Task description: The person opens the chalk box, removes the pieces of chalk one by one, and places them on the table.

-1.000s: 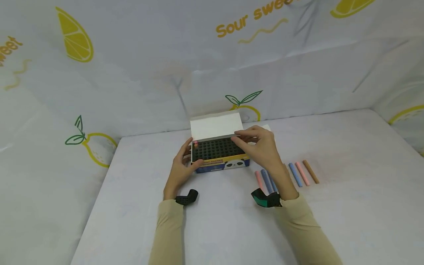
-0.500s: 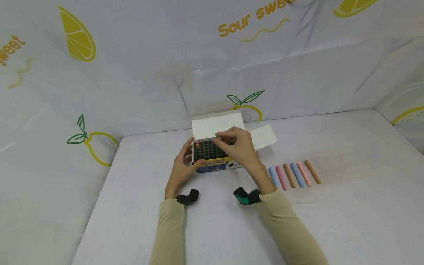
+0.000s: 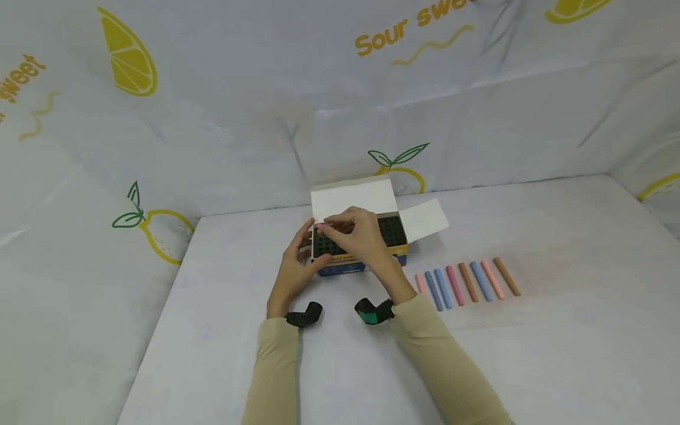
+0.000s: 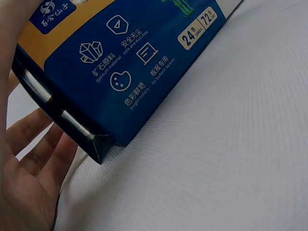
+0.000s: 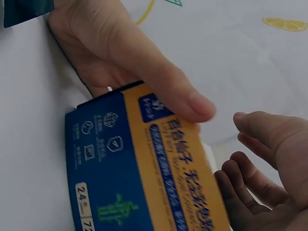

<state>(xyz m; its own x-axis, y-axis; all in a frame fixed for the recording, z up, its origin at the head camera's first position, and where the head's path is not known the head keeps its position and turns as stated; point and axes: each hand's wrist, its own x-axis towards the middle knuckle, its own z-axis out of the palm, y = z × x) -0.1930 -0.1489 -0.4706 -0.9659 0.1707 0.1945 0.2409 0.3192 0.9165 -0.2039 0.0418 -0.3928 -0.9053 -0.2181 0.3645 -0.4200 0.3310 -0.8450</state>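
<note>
A chalk box (image 3: 341,268) with blue and yellow printed sides stands with its lid (image 3: 356,198) raised. Inside is a black insert (image 3: 392,231) full of round holes, with pink and orange chalk ends at its back left corner. My left hand (image 3: 291,273) grips the left end of the box, thumb on the front top edge. Over the left part of the insert, my right hand (image 3: 360,236) has its thumb and index fingertips right by those chalk ends. In the right wrist view, its loosely bent fingers (image 5: 248,175) show nothing held between them.
To the right of the box, a row of several chalk sticks (image 3: 468,282) in pink, blue, magenta and brown lies on the white table (image 3: 340,354). A white side flap (image 3: 425,219) sticks out from the box's right end. A lemon-printed sheet (image 3: 239,118) hangs behind.
My right hand has travelled left across the box, from its right end to the chalk ends at the left corner, uncovering the chalk row and the side flap. My left hand keeps its grip.
</note>
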